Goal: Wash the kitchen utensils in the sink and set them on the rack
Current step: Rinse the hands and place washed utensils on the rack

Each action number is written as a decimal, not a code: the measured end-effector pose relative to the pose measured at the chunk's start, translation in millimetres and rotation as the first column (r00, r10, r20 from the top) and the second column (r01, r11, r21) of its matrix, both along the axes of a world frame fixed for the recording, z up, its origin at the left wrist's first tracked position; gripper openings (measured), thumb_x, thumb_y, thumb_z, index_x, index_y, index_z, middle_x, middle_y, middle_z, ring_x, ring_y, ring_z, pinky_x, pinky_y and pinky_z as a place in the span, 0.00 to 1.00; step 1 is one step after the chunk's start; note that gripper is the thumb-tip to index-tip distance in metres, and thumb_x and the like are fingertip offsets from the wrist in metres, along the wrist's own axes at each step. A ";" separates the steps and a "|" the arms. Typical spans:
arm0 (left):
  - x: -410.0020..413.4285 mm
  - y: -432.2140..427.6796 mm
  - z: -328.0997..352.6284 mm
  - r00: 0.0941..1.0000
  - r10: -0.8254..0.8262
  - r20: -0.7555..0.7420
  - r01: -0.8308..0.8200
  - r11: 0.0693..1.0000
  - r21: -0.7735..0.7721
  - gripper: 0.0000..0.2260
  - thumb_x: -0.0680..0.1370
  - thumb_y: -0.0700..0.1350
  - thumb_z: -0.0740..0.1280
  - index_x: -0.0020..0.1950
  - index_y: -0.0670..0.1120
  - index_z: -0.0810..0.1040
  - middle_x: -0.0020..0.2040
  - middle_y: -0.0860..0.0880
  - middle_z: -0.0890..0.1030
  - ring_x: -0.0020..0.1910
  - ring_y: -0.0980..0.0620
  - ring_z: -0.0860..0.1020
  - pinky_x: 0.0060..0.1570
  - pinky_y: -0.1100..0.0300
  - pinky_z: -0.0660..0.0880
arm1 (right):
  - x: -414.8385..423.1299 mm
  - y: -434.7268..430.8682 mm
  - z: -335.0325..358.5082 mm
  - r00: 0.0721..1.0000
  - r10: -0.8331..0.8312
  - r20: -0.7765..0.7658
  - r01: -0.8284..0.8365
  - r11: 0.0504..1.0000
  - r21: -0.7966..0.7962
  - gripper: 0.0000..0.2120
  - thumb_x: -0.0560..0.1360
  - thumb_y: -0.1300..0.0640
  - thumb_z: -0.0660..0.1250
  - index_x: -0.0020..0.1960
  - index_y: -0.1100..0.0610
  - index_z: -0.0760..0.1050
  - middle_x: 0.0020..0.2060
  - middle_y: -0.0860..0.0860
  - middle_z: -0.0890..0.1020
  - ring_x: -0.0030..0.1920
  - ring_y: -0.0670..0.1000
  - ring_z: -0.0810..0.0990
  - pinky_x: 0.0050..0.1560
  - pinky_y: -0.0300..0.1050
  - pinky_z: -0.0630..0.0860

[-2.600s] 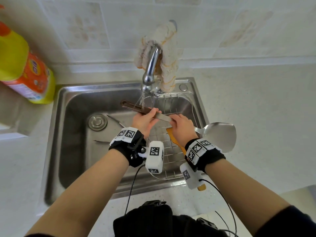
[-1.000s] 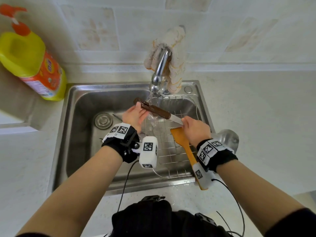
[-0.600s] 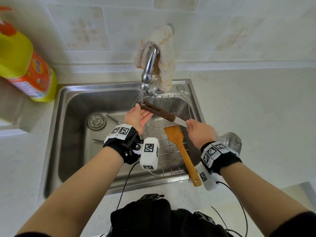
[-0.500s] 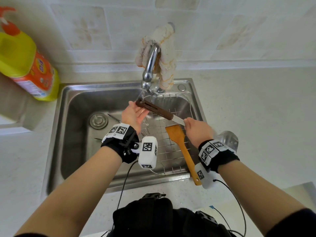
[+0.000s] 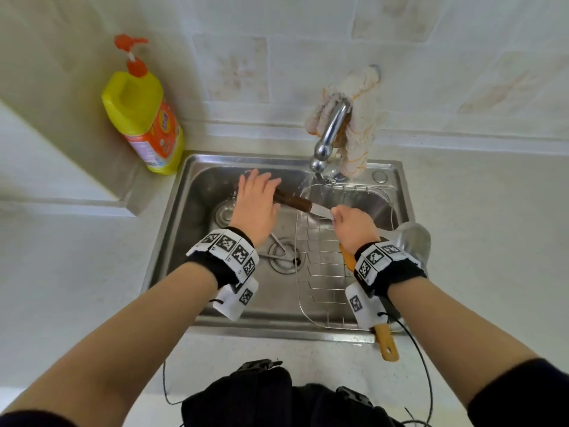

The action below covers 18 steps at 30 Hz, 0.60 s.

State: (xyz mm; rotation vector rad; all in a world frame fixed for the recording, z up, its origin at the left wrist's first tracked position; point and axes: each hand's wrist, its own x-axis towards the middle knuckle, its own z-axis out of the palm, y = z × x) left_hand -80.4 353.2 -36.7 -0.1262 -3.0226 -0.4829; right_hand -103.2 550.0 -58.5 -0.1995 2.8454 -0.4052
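A metal spatula with a brown wooden handle (image 5: 295, 204) is held level over the steel sink (image 5: 197, 186), under the running faucet (image 5: 328, 134). My right hand (image 5: 354, 224) pinches its metal shaft. My left hand (image 5: 257, 208) lies flat over the handle's far end with the fingers straight and spread. The spatula's blade (image 5: 412, 241) sticks out behind my right wrist. A wire rack (image 5: 320, 291) fills the sink's right half. A wooden spatula (image 5: 385, 343) lies on the rack, mostly hidden under my right wrist.
A yellow detergent bottle (image 5: 144, 118) with an orange pump stands on the counter at the sink's back left corner. A cloth (image 5: 360, 118) hangs over the faucet base. Thin metal utensils (image 5: 278, 246) lie by the drain (image 5: 284, 257). Pale countertop surrounds the sink.
My left hand has opened and now lies flat over the handle instead of cupping its end. The spatula has shifted left, its handle away from the water stream.
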 end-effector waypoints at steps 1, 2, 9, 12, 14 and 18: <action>1.3 -0.4 -1.5 0.996 -0.078 0.038 0.082 0.989 -0.122 0.21 0.79 0.44 0.59 0.72 0.46 0.63 0.71 0.45 0.65 0.74 0.46 0.56 0.75 0.47 0.42 | 0.6 -3.8 -0.4 1.000 0.019 -0.002 -0.019 1.000 -0.003 0.11 0.81 0.57 0.49 0.51 0.56 0.71 0.41 0.56 0.75 0.48 0.59 0.76 0.47 0.49 0.67; 1.4 0.1 -1.7 0.990 -0.117 0.084 0.130 0.978 -0.165 0.19 0.80 0.45 0.59 0.71 0.47 0.64 0.69 0.46 0.67 0.73 0.47 0.60 0.74 0.46 0.41 | 1.1 -7.5 -1.0 0.999 0.040 -0.005 -0.040 0.999 0.001 0.11 0.81 0.57 0.49 0.50 0.56 0.70 0.40 0.54 0.73 0.48 0.58 0.76 0.47 0.47 0.65; -4.8 -3.6 2.8 0.967 -0.170 0.189 0.203 0.964 -0.170 0.16 0.81 0.52 0.55 0.66 0.48 0.68 0.60 0.48 0.72 0.61 0.49 0.70 0.64 0.55 0.60 | -1.8 -19.9 3.9 0.992 0.107 -0.065 -0.107 0.994 0.017 0.11 0.81 0.56 0.49 0.44 0.55 0.68 0.42 0.57 0.78 0.47 0.58 0.75 0.45 0.46 0.61; -1.0 -7.4 4.3 0.972 -0.144 0.186 0.174 0.972 -0.160 0.16 0.81 0.52 0.54 0.66 0.49 0.68 0.59 0.48 0.72 0.60 0.50 0.69 0.62 0.56 0.59 | 5.1 -28.6 6.9 0.980 0.109 -0.167 -0.112 0.994 -0.007 0.12 0.81 0.56 0.49 0.43 0.56 0.67 0.40 0.53 0.75 0.44 0.55 0.74 0.48 0.47 0.67; 2.6 -5.1 4.5 0.971 -0.141 0.195 0.173 0.973 -0.156 0.16 0.81 0.53 0.54 0.66 0.48 0.68 0.59 0.48 0.72 0.59 0.50 0.69 0.61 0.56 0.59 | 15.1 -41.5 6.9 0.958 0.126 -0.256 -0.165 0.976 -0.139 0.12 0.81 0.55 0.51 0.48 0.57 0.71 0.42 0.52 0.75 0.43 0.52 0.73 0.52 0.50 0.72; 9.9 -5.6 4.0 0.969 -0.132 0.207 0.159 0.979 -0.124 0.16 0.81 0.53 0.53 0.65 0.48 0.68 0.58 0.49 0.73 0.59 0.49 0.70 0.61 0.55 0.61 | 32.3 -50.6 -5.2 0.906 0.302 -0.297 -0.348 0.930 -0.116 0.21 0.81 0.54 0.52 0.72 0.59 0.62 0.69 0.55 0.68 0.69 0.53 0.66 0.73 0.47 0.57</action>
